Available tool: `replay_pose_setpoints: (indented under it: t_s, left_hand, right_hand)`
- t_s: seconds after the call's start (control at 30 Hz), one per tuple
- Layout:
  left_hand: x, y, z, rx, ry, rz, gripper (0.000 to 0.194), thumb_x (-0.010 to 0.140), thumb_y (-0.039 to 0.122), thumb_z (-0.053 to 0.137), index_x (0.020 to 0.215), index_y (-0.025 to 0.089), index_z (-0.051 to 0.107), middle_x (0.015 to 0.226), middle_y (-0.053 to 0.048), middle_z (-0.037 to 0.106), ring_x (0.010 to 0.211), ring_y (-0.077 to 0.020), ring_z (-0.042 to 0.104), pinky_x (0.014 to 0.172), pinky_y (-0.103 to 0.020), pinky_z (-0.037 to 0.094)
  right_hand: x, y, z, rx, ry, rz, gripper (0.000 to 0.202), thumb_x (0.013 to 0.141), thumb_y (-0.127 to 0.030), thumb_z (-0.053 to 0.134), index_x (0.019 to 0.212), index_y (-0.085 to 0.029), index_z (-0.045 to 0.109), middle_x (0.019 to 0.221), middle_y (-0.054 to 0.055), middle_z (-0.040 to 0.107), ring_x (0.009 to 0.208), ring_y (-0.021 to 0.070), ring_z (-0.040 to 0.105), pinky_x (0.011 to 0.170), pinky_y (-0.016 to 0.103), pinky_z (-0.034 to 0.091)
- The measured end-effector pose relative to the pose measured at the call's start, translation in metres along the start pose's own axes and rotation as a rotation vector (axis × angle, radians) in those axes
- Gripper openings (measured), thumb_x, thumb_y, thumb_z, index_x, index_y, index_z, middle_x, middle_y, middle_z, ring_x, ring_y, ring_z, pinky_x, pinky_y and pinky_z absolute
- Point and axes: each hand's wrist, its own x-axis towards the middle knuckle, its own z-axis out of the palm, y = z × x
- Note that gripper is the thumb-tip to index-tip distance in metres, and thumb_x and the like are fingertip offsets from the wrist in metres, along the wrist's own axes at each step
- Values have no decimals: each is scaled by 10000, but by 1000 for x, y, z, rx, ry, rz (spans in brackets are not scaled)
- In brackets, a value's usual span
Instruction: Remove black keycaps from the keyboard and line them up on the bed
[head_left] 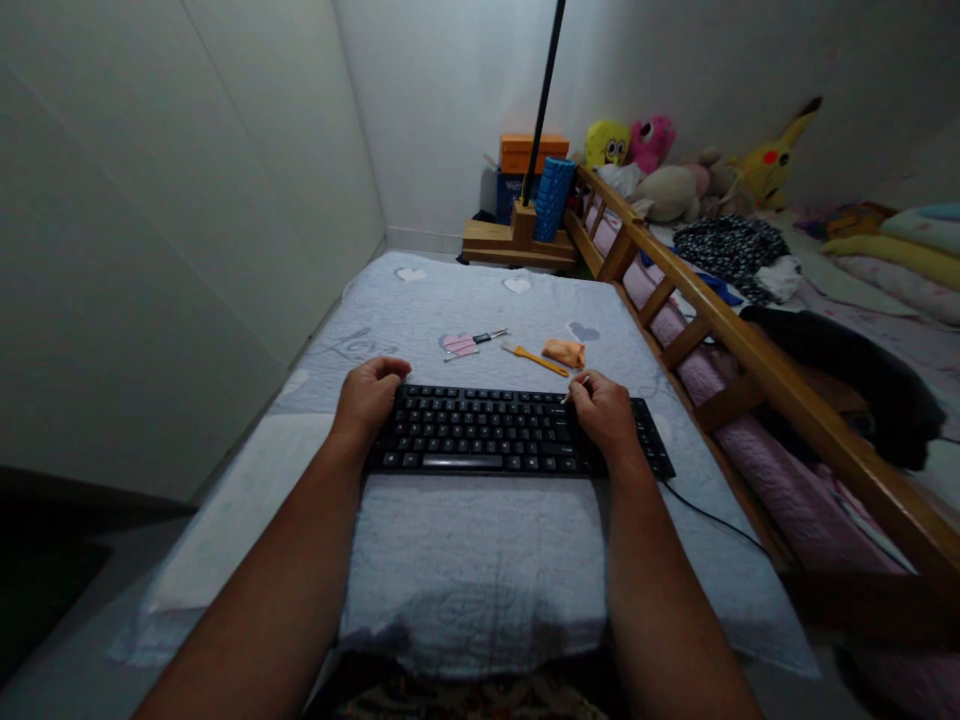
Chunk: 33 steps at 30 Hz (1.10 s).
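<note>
A black keyboard (480,430) lies flat on the quilted cover. At its left end, my left hand (367,400) is closed around the upper corner. My right hand (604,410) rests over the keyboard's right part, thumb and fingers pinched on a small white stick that looks like a cotton swab (566,399). It hides some of the keys below it. Just beyond the keyboard are an orange-handled brush (541,360), a crumpled orange cloth (564,352), a slim tool with a black handle (491,336) and a thin pale stick (461,354).
The keyboard's cable (712,515) runs off to the right over the light cover (480,560). A wooden bed rail (720,325) borders the right side, with plush toys and bedding behind it. At the far end stand a wooden base with a black pole (546,100) and a blue roller (553,200).
</note>
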Motion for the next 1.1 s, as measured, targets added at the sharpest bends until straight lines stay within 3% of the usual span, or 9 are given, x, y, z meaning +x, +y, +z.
replay_pose_setpoints:
  t_s: [0.87,1.1]
  left_hand:
    - [4,-7,1,-14,1,13,332,596,188,514,854,188,724,878,-36,731,859,-216,654,873,-326,493]
    - [0,-1,1,-10,7,-11,339,583,171,506,845,186,720,886,-41,735,870,-226,655,869,-337,496]
  right_hand:
    - [-1,-2,2,68,-3,4,209,834,-303,477,698,-219,611,692,44,699,698,204,640,706,293,419]
    - [-2,-7,2,89,-17,10,198,822,-302,486,698,-216,614,696,43,698,690,202,638,713,291,422]
